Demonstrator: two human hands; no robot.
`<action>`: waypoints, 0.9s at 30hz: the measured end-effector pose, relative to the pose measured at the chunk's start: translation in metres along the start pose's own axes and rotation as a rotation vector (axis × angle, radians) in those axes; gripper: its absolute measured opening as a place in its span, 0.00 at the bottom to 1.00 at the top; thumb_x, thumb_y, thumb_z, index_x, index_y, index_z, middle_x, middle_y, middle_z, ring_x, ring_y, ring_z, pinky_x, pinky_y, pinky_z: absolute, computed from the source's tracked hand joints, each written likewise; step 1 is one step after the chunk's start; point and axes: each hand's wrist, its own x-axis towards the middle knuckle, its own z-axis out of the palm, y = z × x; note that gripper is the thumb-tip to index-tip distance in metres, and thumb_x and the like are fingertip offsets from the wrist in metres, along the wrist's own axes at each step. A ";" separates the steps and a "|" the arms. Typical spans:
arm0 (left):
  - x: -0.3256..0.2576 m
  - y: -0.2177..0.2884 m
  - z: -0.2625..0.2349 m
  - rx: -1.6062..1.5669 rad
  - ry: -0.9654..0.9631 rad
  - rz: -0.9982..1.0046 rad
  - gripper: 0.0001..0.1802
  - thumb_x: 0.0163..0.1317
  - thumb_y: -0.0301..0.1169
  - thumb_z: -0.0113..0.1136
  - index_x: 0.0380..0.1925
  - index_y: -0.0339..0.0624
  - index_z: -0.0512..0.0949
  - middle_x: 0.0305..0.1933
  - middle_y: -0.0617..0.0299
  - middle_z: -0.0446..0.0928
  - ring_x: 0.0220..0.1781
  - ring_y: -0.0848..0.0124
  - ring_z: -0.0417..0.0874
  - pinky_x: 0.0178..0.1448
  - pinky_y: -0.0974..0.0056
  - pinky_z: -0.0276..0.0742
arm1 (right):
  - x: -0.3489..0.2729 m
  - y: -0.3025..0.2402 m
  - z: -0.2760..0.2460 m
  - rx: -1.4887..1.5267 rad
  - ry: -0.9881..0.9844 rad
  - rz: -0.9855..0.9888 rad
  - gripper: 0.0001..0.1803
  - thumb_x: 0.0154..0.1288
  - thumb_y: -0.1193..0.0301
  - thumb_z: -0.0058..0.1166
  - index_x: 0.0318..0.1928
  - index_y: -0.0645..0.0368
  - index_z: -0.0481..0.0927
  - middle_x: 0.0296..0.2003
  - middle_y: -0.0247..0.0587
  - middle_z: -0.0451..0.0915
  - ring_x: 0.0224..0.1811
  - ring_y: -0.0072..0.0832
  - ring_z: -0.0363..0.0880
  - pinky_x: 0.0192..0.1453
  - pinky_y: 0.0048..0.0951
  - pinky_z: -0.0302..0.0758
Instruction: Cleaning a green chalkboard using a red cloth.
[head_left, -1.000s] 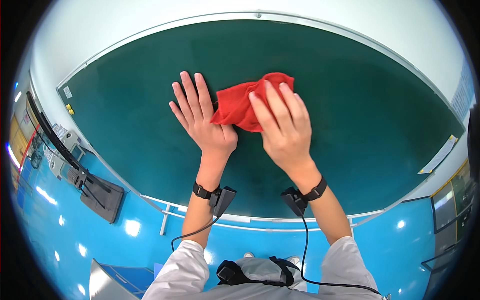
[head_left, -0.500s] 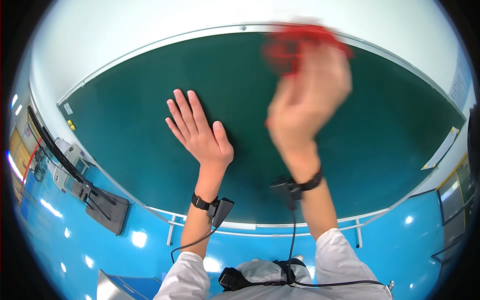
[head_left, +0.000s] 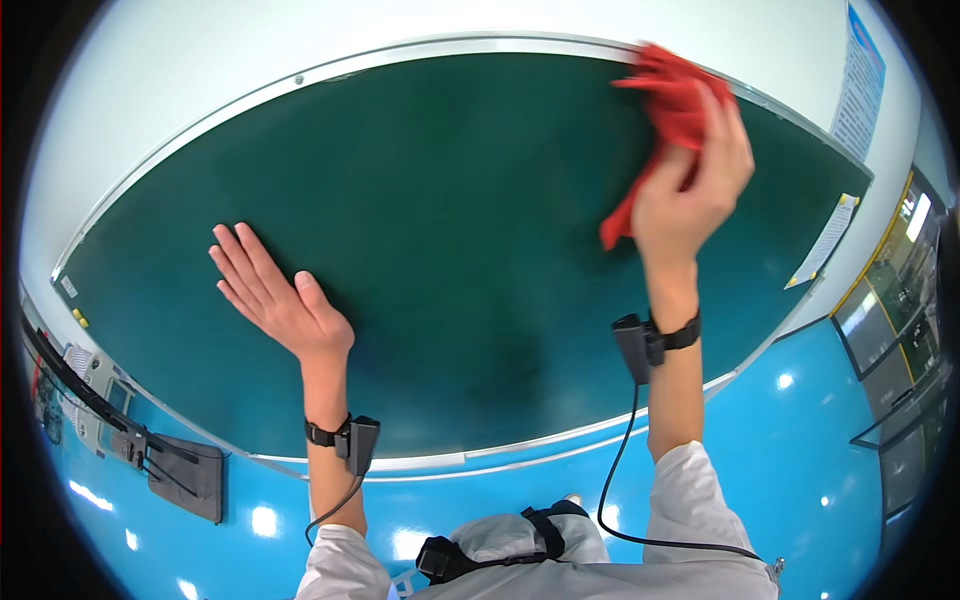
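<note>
A wide green chalkboard [head_left: 430,200] in a pale frame fills the middle of the view. My right hand [head_left: 697,185] grips a red cloth [head_left: 680,100] against the board's upper right, close to the top frame edge. One end of the cloth hangs down beside the wrist. The palm side of that hand is hidden. My left hand [head_left: 283,295] is at the board's left part, fingers stretched out and holding nothing; whether it touches the surface I cannot tell. Each wrist carries a black strap with a small black device.
A sheet of paper [head_left: 823,240] is fixed at the board's right edge, with a blue-and-white poster [head_left: 858,85] on the wall beyond. Small yellow pieces [head_left: 80,318] sit on the left edge. A dark stand base [head_left: 187,480] rests on the blue floor at left. A cable [head_left: 607,490] hangs from my right wrist.
My right hand has moved the red cloth to the right along the board's top. My left hand appears further left and slightly lower; the whole view has shifted too.
</note>
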 end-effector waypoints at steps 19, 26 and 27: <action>-0.004 0.003 0.000 0.008 -0.003 -0.005 0.37 0.78 0.48 0.32 0.82 0.43 0.55 0.86 0.54 0.52 0.88 0.52 0.47 0.86 0.42 0.36 | -0.008 -0.008 -0.011 0.173 -0.261 -0.239 0.32 0.55 0.83 0.57 0.63 0.51 0.82 0.63 0.45 0.79 0.68 0.45 0.75 0.73 0.47 0.71; 0.001 0.012 -0.006 -0.020 -0.017 -0.020 0.36 0.78 0.47 0.34 0.81 0.44 0.57 0.86 0.53 0.53 0.88 0.50 0.47 0.86 0.42 0.36 | -0.004 0.156 -0.053 -0.074 -0.005 0.291 0.23 0.78 0.70 0.48 0.69 0.61 0.74 0.69 0.55 0.73 0.72 0.53 0.69 0.77 0.47 0.63; 0.002 0.019 -0.004 -0.071 0.026 -0.035 0.36 0.78 0.47 0.35 0.81 0.43 0.57 0.86 0.52 0.53 0.87 0.49 0.47 0.86 0.41 0.36 | -0.009 0.166 -0.055 -0.064 0.020 0.377 0.23 0.79 0.68 0.48 0.68 0.64 0.74 0.69 0.57 0.72 0.73 0.53 0.68 0.77 0.47 0.63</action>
